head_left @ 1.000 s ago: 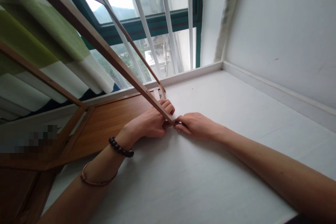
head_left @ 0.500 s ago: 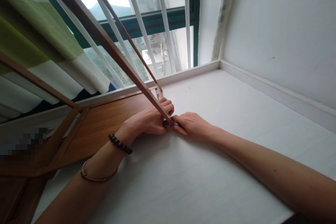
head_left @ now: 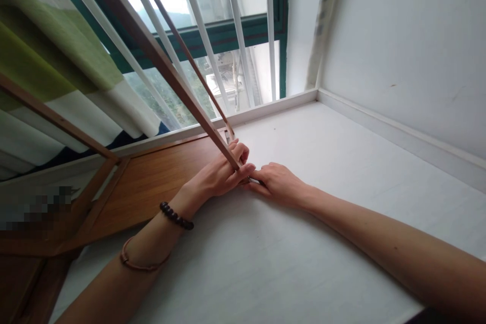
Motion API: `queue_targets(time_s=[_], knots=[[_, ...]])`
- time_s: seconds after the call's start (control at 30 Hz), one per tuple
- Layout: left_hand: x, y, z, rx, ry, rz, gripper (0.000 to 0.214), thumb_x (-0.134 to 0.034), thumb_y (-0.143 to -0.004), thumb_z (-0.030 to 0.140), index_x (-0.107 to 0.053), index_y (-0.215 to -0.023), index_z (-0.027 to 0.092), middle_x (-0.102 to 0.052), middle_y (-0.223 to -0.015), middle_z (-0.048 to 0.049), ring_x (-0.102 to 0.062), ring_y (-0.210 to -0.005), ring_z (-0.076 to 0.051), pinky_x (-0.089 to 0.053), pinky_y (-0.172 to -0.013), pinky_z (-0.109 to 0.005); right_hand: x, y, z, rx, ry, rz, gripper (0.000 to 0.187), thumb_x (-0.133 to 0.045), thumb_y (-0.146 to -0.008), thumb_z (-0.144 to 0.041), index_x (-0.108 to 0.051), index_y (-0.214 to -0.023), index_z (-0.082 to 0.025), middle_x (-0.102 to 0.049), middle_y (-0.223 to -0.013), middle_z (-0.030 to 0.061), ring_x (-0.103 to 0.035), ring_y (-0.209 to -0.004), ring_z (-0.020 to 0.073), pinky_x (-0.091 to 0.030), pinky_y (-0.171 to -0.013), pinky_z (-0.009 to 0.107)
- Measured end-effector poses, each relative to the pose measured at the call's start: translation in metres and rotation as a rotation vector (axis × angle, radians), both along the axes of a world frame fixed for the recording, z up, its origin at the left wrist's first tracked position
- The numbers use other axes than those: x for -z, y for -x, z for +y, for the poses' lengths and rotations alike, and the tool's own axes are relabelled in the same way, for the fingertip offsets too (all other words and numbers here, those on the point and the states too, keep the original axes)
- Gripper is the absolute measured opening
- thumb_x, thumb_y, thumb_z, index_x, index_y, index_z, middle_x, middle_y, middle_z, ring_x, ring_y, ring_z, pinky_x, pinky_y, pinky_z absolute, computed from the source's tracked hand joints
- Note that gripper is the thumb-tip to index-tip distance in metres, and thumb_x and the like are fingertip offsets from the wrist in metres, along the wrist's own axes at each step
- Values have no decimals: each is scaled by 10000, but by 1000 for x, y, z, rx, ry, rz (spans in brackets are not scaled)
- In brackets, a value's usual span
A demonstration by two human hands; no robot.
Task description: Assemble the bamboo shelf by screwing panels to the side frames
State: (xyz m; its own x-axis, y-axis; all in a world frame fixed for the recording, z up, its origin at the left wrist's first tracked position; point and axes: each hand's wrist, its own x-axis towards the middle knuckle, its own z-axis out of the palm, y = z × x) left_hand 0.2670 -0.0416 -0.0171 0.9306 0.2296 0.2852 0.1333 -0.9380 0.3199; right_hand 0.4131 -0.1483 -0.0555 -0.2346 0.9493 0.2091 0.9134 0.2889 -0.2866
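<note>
A thin wooden frame post [head_left: 159, 61] slants down from the upper left to a white surface [head_left: 304, 243]. My left hand [head_left: 222, 174] is closed round the foot of that post, with a dark bead bracelet on its wrist. My right hand [head_left: 279, 182] lies low on the white surface, fingertips pinched on a small dark thing at the post's foot; I cannot make out what it is. The two hands touch. A brown wooden shelf board [head_left: 152, 182] lies just left of them.
A second wooden post [head_left: 190, 61] runs behind the first. A barred window [head_left: 228, 40] with a green frame is ahead. A green and white striped curtain [head_left: 64, 86] hangs at the left. A white wall [head_left: 410, 45] rises on the right.
My left hand has shifted its hold on the post's foot, the thumb now stretched toward my right hand. The view has tilted slightly. My right hand stays in place.
</note>
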Motion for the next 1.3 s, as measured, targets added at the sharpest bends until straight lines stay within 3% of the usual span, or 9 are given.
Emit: queue_targets(time_s=[0.17, 0.33, 0.57, 0.83, 0.97, 1.13, 1.3], knots=[[-5, -2, 3, 103, -49, 43, 306, -232, -927, 376, -376, -721, 201, -442, -705, 1, -451, -766, -166, -253, -1055, -455, -2, 1, -1, 14, -16, -20, 405, -344, -940, -441, -663, -948, -192, -705, -855, 58, -622, -792, 170, -347, -720, 274], [-7, -9, 4, 85, -26, 50, 341, -248, -919, 362, -311, -621, 208, -372, -618, 10, -410, -705, -165, -348, -972, -421, -4, 5, -4, 45, -29, -44, 448, -306, -945, -458, -681, -939, -212, -706, -786, 51, -629, -743, 175, -339, -698, 291], [-6, -21, -6, 37, 25, 16, 397, -350, -902, 404, -307, -568, 194, -363, -565, 24, -410, -641, -142, -398, -849, -356, -6, 11, -5, 80, -29, -5, 389, -361, -930, -401, -688, -955, -192, -712, -874, 86, -643, -789, 199, -352, -708, 303], [0, -12, -1, -5, 56, -87, 374, -371, -897, 354, -395, -564, 187, -392, -554, 21, -430, -591, -124, -428, -731, -309, -7, 19, -5, 158, -24, -36, 360, -390, -918, -383, -696, -889, -196, -709, -763, 74, -637, -699, 184, -352, -687, 298], [4, -2, 3, -88, 126, -203, 263, -418, -880, 376, -511, -740, 173, -503, -650, 3, -466, -602, -120, -413, -621, -276, -9, 16, -5, 137, -8, -75, 390, -361, -931, -393, -686, -868, -186, -705, -753, 75, -632, -684, 177, -344, -682, 293], [15, 3, 10, -59, 284, -348, 390, -348, -896, 469, -448, -655, 179, -504, -621, -5, -477, -586, -122, -409, -585, -272, -8, 14, -4, 94, -34, -115, 406, -325, -944, -386, -655, -848, -171, -694, -717, 68, -624, -645, 169, -327, -666, 295], [14, -4, 8, -68, 280, -323, 396, -350, -891, 498, -449, -679, 178, -488, -621, 3, -448, -561, -111, -383, -547, -261, -6, 13, -3, 72, -20, -83, 406, -318, -951, -403, -645, -878, -173, -698, -743, 65, -625, -652, 162, -316, -649, 286]])
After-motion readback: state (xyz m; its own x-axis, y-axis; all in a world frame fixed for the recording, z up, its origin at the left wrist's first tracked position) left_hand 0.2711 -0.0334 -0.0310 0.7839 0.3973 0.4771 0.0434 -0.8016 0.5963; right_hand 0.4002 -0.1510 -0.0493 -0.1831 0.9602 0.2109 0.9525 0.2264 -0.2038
